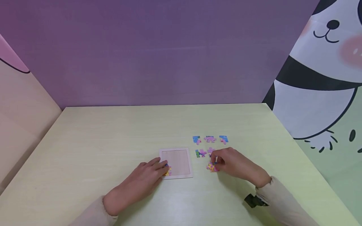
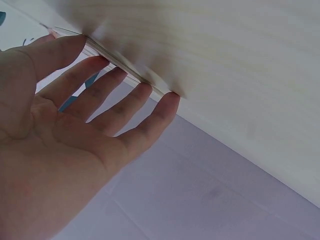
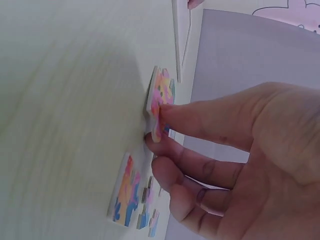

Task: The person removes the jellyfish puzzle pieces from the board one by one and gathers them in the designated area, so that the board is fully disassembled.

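Observation:
A shallow, pale wooden puzzle tray [image 1: 190,171] lies on the table. My left hand [image 1: 144,175] rests on its left edge, fingers spread; in the left wrist view the left hand's fingertips [image 2: 172,97] touch the edge. One colourful puzzle piece [image 1: 169,172] sits in the tray's near left corner, partly covered by those fingers. Right of the tray, my right hand [image 1: 236,163] pinches a yellow and pink puzzle piece [image 3: 156,92] between thumb and fingers, tilted up close to the tabletop. Beside it in the right wrist view, an orange and blue puzzle piece [image 3: 126,195] lies flat.
Beyond the right hand, three pieces form a back row, with a pink piece with eyes [image 1: 210,139] in the middle. A green and pink piece [image 1: 201,153] lies nearer. A purple wall [image 1: 164,56] stands behind the table [image 1: 113,131]; a panda picture [image 1: 316,103] is at right.

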`<state>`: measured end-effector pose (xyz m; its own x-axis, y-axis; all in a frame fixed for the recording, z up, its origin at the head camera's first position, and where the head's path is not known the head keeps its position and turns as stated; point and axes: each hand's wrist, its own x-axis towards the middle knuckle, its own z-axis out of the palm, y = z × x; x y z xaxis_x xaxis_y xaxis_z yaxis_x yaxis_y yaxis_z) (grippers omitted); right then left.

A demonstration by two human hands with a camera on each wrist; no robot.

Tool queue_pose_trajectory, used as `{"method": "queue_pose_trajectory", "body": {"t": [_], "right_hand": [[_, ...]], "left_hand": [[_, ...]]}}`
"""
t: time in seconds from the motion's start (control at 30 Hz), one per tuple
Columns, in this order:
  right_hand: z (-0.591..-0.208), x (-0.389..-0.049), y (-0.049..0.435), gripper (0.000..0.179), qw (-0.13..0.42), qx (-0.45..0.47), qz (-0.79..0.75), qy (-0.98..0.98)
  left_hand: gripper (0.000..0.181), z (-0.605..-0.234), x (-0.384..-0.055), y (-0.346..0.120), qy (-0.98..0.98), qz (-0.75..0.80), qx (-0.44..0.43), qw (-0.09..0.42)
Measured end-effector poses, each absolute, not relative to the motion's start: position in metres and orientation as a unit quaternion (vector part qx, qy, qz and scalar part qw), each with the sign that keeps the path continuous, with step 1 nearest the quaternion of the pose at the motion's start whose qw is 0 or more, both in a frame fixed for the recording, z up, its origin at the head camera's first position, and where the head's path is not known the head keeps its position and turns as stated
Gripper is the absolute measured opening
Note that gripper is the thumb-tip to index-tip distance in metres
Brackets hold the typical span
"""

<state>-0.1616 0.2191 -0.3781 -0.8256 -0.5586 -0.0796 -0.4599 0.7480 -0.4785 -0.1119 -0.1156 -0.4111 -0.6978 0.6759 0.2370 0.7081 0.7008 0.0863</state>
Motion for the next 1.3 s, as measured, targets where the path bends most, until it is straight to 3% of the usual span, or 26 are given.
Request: {"method": "queue_pose_trajectory", "body": {"t": [0.4, 1.03, 1.3], "right_hand": [[-0.377, -0.16, 0.217, 0.019, 0.103, -0.28, -0.211, 0.931], [-0.378, -0.16, 0.215, 0.018, 0.068, -0.274, -0.2, 0.938], [-0.383, -0.158, 0.192, 0.015, 0.047, -0.302, -0.207, 0.929]], "left_hand": [[0.03, -0.413, -0.116, -0.118, -0.91, -0.102, -0.385, 0.116], [0.023, -0.416, -0.121, -0.115, -0.898, -0.141, -0.4, 0.117], [0.021, -0.415, -0.122, -0.118, -0.901, -0.171, -0.386, 0.101]]}}
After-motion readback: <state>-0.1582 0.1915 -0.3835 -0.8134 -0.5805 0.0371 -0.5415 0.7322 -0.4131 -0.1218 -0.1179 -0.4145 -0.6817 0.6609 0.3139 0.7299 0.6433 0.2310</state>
